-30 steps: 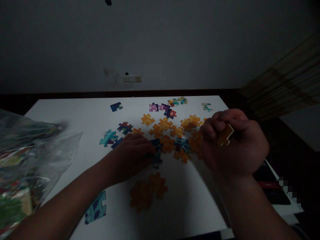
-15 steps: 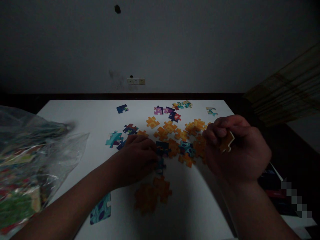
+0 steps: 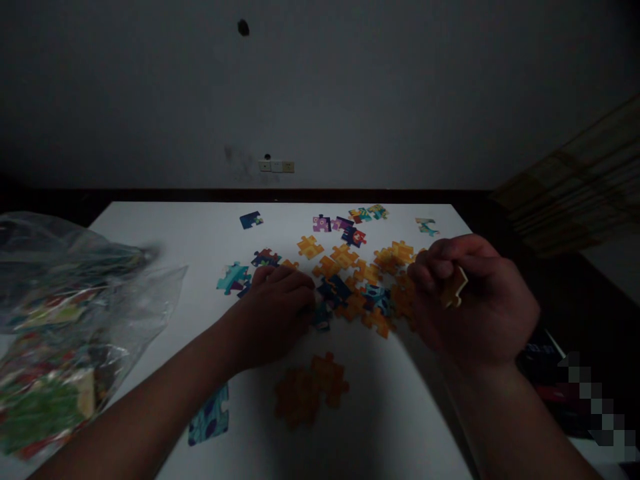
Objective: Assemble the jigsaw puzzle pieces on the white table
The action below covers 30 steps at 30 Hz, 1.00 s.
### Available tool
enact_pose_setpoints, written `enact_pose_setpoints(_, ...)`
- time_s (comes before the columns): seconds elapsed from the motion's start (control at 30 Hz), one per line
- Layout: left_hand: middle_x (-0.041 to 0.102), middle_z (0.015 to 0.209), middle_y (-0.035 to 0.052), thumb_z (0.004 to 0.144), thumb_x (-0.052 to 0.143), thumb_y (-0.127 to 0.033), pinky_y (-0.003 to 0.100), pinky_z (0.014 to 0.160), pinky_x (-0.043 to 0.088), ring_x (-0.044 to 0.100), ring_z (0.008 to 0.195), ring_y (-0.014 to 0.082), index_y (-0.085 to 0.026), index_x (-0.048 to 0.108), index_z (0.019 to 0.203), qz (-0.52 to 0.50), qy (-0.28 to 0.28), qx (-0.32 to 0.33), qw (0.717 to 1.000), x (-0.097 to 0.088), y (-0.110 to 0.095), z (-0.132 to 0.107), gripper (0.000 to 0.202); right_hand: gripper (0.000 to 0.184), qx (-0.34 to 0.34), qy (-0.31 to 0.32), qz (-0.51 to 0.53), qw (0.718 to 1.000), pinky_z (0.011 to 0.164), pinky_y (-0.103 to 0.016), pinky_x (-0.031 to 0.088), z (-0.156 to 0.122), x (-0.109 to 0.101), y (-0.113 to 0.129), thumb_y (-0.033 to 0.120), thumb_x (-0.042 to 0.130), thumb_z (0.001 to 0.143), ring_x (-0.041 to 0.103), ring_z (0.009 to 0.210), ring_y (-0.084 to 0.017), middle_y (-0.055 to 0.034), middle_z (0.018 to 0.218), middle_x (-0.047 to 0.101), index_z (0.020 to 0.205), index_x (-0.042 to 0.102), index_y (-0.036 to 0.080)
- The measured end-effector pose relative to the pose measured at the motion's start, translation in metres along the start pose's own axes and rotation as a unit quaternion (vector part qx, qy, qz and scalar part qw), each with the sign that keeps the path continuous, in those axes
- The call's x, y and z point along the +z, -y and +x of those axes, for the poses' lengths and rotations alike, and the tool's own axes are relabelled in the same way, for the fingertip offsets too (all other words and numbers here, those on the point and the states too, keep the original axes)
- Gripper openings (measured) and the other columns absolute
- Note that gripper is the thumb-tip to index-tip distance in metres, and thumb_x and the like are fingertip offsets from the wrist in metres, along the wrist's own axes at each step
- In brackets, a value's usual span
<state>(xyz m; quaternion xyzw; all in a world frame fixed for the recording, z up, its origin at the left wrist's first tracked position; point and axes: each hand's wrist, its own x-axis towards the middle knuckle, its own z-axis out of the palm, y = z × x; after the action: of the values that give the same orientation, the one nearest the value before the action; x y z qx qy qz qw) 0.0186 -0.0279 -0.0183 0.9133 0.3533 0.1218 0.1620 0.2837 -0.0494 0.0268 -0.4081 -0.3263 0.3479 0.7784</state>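
My right hand (image 3: 475,300) is raised over the table's right side, its fingers curled around an orange puzzle piece (image 3: 454,288) with a pale cut edge. Low over the middle of the table, my left hand (image 3: 280,310) has its fingers bent down onto a teal-and-dark puzzle piece (image 3: 321,317); the fingertips are partly hidden. A dark blue puzzle piece (image 3: 334,290) lies tilted just beyond it. Between the hands spreads a cluster of orange puzzle pieces (image 3: 367,272), with a teal patterned piece (image 3: 377,298) among them. Nearer me rest joined orange pieces (image 3: 310,390) in shadow.
A clear plastic bag (image 3: 60,333) of colourful pieces covers the left side of the white table (image 3: 165,233). By my left forearm lies a teal corner piece (image 3: 210,420). Purple pieces (image 3: 323,223) and a dark blue piece (image 3: 251,219) lie toward the far edge.
The dark blue piece by my left fingers has turned and shifted, and the teal-and-dark piece has tilted with it. My right hand keeps its orange piece. The whole view has shifted slightly.
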Motion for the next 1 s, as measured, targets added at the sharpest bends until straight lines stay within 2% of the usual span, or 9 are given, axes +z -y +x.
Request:
enact_pose_setpoints(0.07,0.078,0.138,0.0094,0.105,0.063,-0.023,0.058,0.115,0.042,0.066,0.129,0.0341,-0.026,0.076,0.12,-0.01,0.005,0.002,1.0,-0.0007,0.0007,-0.0014,0.02,0.011,0.0,0.01,0.0,1.0,0.049,-0.028,0.025,0.0003,-0.0012,-0.0001,0.027,0.067,0.077,0.037,0.059,-0.015,0.0017,0.064,0.041,0.067,0.068,0.024)
enact_pose_setpoints(0.2,0.074,0.147,0.0109,0.099,0.081,-0.038,0.062,0.122,0.041,0.065,0.135,0.0368,-0.027,0.075,0.122,-0.047,0.023,0.016,0.998,-0.0002,-0.0014,-0.0022,0.026,0.011,0.001,0.02,-0.004,1.0,0.05,-0.029,0.028,0.0003,-0.002,0.0002,0.028,0.072,0.078,0.04,0.058,-0.014,0.0021,0.065,0.044,0.069,0.07,0.023)
enact_pose_setpoints(0.27,0.072,0.15,0.0115,0.097,0.085,-0.041,0.064,0.124,0.04,0.065,0.138,0.0379,-0.028,0.076,0.122,-0.053,0.029,0.021,0.998,0.0007,-0.003,-0.0019,0.029,0.01,0.003,0.016,-0.004,1.0,0.05,-0.029,0.028,0.0004,-0.001,0.0,0.027,0.072,0.077,0.04,0.057,-0.014,0.0019,0.063,0.045,0.067,0.07,0.023)
enact_pose_setpoints(0.57,0.073,0.149,0.0117,0.095,0.087,-0.035,0.067,0.122,0.043,0.066,0.139,0.0388,-0.028,0.077,0.119,-0.069,0.02,0.021,0.997,0.0003,0.0035,-0.0026,0.027,0.006,-0.069,-0.07,0.036,0.995,0.045,-0.025,0.021,0.0082,-0.0016,0.0011,0.024,0.063,0.064,0.029,0.05,-0.012,0.0039,0.056,0.039,0.058,0.066,0.024)
enact_pose_setpoints(0.8,0.074,0.147,0.0084,0.097,0.089,-0.041,0.062,0.121,0.042,0.066,0.138,0.0361,-0.032,0.079,0.126,-0.06,0.006,0.026,0.998,0.0058,0.0046,-0.0011,0.032,0.006,-0.088,-0.061,0.023,0.994,0.046,-0.023,0.027,0.0088,-0.0033,0.0018,0.023,0.065,0.067,0.032,0.053,-0.012,0.0036,0.059,0.037,0.061,0.062,0.024)
enact_pose_setpoints(0.9,0.074,0.149,0.0084,0.099,0.087,-0.043,0.061,0.123,0.042,0.067,0.136,0.0351,-0.032,0.08,0.128,-0.063,0.017,0.022,0.998,0.0058,0.0035,-0.0016,0.032,0.007,-0.083,-0.076,0.027,0.993,0.045,-0.023,0.023,0.0077,-0.0035,0.0026,0.023,0.063,0.064,0.03,0.053,-0.012,0.0028,0.057,0.036,0.057,0.06,0.023)
enact_pose_setpoints(1.0,0.074,0.149,0.0077,0.098,0.088,-0.044,0.059,0.122,0.043,0.068,0.135,0.034,-0.032,0.081,0.129,-0.061,0.021,0.025,0.998,0.0056,0.003,-0.0017,0.034,0.004,-0.07,-0.09,0.02,0.993,0.047,-0.026,0.022,0.0079,-0.0036,0.0046,0.021,0.064,0.059,0.033,0.055,-0.013,0.0011,0.057,0.04,0.056,0.066,0.023)
